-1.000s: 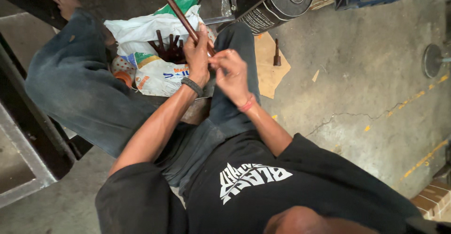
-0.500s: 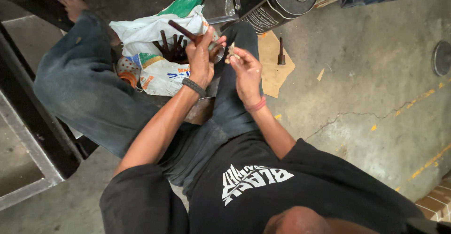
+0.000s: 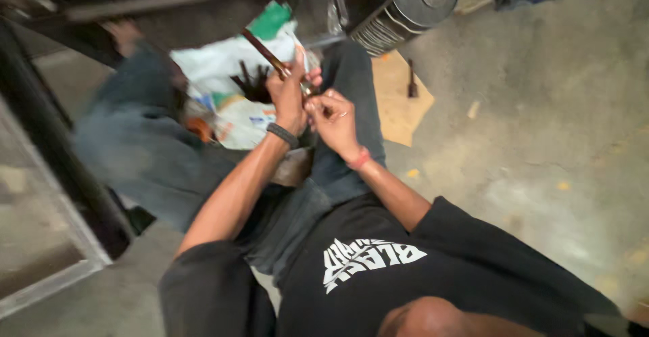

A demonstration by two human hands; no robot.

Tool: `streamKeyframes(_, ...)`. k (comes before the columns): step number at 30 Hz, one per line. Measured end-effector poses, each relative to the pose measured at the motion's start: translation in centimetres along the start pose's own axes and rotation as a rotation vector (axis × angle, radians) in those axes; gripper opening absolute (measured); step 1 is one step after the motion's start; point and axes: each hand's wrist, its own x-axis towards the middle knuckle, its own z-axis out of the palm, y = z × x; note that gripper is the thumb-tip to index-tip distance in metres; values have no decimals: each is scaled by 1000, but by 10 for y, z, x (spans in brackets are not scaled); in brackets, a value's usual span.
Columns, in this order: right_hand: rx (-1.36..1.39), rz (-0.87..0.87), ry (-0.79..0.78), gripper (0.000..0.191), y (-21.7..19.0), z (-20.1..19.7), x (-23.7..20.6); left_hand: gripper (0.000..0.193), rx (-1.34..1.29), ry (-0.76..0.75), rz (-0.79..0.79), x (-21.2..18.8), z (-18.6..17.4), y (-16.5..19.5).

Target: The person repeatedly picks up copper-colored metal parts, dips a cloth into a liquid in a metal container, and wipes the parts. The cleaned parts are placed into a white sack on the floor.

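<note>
Above lap, left fingers (image 3: 292, 83) around rod (image 3: 265, 52)

A workshop or garage, judging by the rough, stained grey concrete floor (image 3: 541, 141). Dark steel frame bars (image 3: 61, 168) along the left edge, a ribbed black metal drum (image 3: 405, 9) at the top edge, a flat scrap of brown cardboard (image 3: 395, 97) beside it, and a white plastic sack (image 3: 230, 80) stuffed with dark rods.
</note>
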Motion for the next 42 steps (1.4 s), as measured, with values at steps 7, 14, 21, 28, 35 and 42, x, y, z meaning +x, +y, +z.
streamKeyframes(7, 1299, 552, -158, 17, 75, -19, 23, 22, 0, -69, 115, 2, 1, 0)
streamKeyframes(14, 928, 333, -43, 11, 127, -15, 28, 19, 315, -103, 122, 8, -27, -45)
streamKeyframes(21, 778, 431, 160, 10, 160, -23, 32, 12, 516, -34, -20, 38, -67, -86)
streamKeyframes(28, 743, 445, 212, 10, 171, -28, 46, 24, 547, 1, 352, 121, -71, -88)
streamKeyframes(35, 700, 528, 210, 11, 176, -33, 60, 9, 745, -146, 315, 149, -83, -97)
streamKeyframes(42, 671, 523, 226, 11, 177, -35, 59, 9, 1268, 6, 250, 133, -91, -113)
